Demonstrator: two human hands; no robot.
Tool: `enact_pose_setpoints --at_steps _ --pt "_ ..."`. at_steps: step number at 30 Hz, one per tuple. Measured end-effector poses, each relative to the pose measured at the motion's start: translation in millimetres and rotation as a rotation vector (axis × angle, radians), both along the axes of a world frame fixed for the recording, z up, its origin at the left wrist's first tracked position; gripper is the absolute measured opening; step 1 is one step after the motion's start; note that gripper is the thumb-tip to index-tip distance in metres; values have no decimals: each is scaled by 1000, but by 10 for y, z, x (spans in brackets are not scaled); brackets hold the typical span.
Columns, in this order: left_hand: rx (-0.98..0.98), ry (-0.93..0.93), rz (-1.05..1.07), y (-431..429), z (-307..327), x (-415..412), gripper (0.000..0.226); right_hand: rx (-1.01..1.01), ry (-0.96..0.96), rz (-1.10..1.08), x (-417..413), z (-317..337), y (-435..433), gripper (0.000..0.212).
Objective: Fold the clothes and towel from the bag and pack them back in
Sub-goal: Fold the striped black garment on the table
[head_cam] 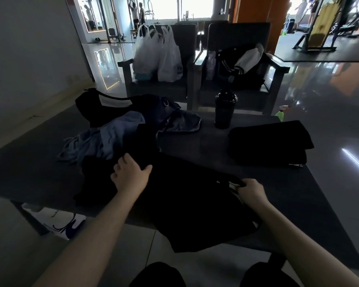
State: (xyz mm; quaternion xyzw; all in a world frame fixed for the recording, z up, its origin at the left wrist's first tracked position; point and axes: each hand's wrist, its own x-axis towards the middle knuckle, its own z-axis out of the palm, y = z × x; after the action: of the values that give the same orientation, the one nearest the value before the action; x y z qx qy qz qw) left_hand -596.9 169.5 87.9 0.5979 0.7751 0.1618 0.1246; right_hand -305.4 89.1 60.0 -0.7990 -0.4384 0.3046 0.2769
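Observation:
A black garment (187,204) lies spread on the dark table (29,175), its lower edge hanging over the near side. My left hand (129,175) holds the garment's left part, thumb out to the right. My right hand (250,190) pinches the garment's right edge at the neck or waistband. A folded black garment (272,141) sits at the right of the table. A rumpled blue cloth (104,139) and a dark bluish piece (182,122) lie at the left back, in front of the black bag (95,106).
A black shaker bottle (225,108) stands at the table's far side. Two dark chairs behind hold white plastic bags (158,54) and a black-and-white jacket (240,63). A white printed bag (56,221) lies on the floor under the table's left. A green spray bottle (282,112) stands far right.

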Motion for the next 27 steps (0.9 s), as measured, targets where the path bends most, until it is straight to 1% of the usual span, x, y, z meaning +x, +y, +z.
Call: enact_pose_setpoints --at_steps 1,3,5,7,8,9,10,11,12,13,14,15,16,18,20,21,24,26,27 --pt "-88 -28 19 44 -24 -20 87 -10 -11 -7 27 2 -24 17" --pt "-188 -72 24 107 -94 -39 84 -30 -30 -21 73 20 -65 16" --pt "-180 -164 -2 160 -148 -40 69 -70 -69 -26 119 26 -92 15" --pt "-139 -285 -83 165 -131 39 54 -96 -118 -21 140 20 -94 13" --pt "-112 -317 -148 147 -108 117 52 -72 -150 -7 143 7 -83 14" --pt "-85 -325 -222 112 -71 220 53 -12 -195 15 140 -16 -57 20" --pt "-59 -330 -297 62 -32 338 55 74 -239 36 118 -17 -29 26" --pt "-46 -344 -370 -1 11 458 56 171 -260 52 75 4 -3 26" --pt "-55 -363 -437 -58 35 570 55 266 -238 67 5 53 26 23" --pt "-67 -378 -505 -107 30 669 48 320 -161 84 -76 110 61 21" --pt "-79 -378 -576 -151 8 751 39 329 -62 106 -159 167 100 26" --pt "-88 -358 -645 -196 -22 814 30 302 45 130 -238 223 142 33" --pt "-93 -329 -712 -239 -58 871 27 257 143 157 -299 257 197 40" --pt "-149 -310 -814 -321 -123 936 34 126 266 219 -373 269 304 44" --pt "-222 -386 -861 -386 -152 966 44 41 257 261 -410 230 377 38" --pt "-267 -439 -860 -408 -147 969 45 23 239 252 -405 200 416 32" --pt "-402 -589 -887 -475 -71 946 37 -58 194 221 -372 168 453 8" --pt "-485 -723 -864 -507 -5 906 30 -154 170 211 -334 173 433 12" --pt "-462 -781 -827 -504 21 870 28 -183 167 200 -305 175 420 17"
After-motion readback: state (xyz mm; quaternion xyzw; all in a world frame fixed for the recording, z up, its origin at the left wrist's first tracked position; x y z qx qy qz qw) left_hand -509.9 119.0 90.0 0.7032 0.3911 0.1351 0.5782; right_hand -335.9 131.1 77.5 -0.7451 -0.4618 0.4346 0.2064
